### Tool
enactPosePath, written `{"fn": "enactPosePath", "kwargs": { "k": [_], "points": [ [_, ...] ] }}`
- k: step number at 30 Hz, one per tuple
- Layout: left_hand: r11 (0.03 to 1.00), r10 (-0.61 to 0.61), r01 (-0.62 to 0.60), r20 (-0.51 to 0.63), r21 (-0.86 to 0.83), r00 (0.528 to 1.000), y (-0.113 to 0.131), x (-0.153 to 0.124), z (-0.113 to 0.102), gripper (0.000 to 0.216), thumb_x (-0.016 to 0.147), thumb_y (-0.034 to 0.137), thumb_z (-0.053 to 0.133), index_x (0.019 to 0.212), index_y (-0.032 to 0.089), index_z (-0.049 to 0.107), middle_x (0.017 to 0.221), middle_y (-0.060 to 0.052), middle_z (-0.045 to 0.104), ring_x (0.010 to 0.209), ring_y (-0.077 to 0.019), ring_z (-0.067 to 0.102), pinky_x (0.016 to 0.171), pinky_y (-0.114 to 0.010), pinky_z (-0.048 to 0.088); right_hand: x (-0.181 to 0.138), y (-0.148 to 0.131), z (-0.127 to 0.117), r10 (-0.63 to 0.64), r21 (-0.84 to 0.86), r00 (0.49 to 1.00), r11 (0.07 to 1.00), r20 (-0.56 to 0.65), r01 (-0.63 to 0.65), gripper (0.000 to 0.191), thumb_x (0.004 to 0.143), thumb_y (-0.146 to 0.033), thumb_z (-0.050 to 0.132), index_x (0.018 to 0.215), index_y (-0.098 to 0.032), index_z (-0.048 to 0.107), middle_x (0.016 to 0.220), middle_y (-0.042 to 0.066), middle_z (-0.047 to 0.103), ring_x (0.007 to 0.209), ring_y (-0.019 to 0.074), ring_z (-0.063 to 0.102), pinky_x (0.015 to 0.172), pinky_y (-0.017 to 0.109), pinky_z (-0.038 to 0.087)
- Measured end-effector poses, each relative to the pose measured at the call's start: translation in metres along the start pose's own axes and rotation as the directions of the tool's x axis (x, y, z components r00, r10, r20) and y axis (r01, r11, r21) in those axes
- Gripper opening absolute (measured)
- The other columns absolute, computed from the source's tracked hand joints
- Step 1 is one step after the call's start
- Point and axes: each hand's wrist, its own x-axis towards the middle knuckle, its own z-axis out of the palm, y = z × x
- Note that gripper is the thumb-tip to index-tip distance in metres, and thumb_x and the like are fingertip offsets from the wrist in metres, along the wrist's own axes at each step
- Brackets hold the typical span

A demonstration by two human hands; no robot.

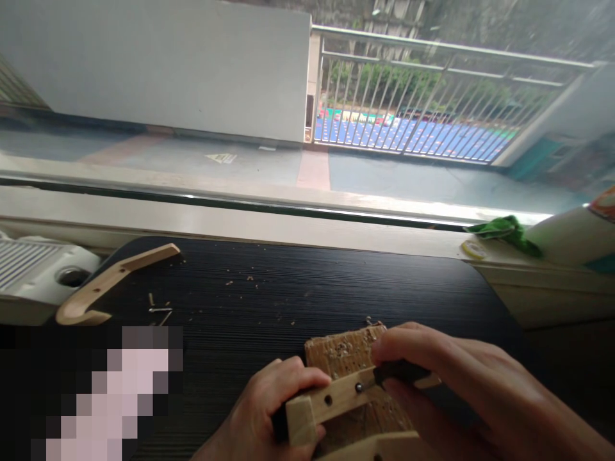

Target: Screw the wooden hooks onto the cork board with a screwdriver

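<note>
My left hand (273,403) is closed around the squared end of a pale wooden piece (342,396) with round holes. The piece lies over a rough wooden block (336,349) strewn with chips. My right hand (446,368) grips a dark-handled tool (401,371) with a thin metal shaft. Its tip meets a hole in the wooden piece; a small shiny spot shows there, and I cannot tell whether it is a screw head. Another pale wooden part (384,446) with a hole shows at the bottom edge, partly cut off.
On the black table (298,282) lie a hook-shaped wooden piece (96,290), a few small metal pins (160,310) and scattered wood chips. A white appliance (43,269) stands left. A green cloth (509,232) and yellow tape roll (473,248) rest on the windowsill. Part of the lower left is pixelated.
</note>
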Motion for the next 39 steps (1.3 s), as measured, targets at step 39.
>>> {"fn": "enactPosePath", "kwargs": {
  "k": [39],
  "points": [
    [0.944,-0.1,0.108,0.043,-0.312,0.994,0.004,-0.005,0.001,0.036,0.074,0.029,0.064,0.107,0.016,0.065,0.093,-0.003,0.068,0.084,-0.0194,0.059,0.075,-0.025,0.046,0.0,0.002,0.008,-0.125,0.069,0.985,0.989,-0.118,0.134,0.02,0.083,-0.017,0.047,0.101,-0.021,0.053,0.069,-0.002,0.057,0.056,0.0093,0.049,0.052,0.02,0.037]
  ]
}}
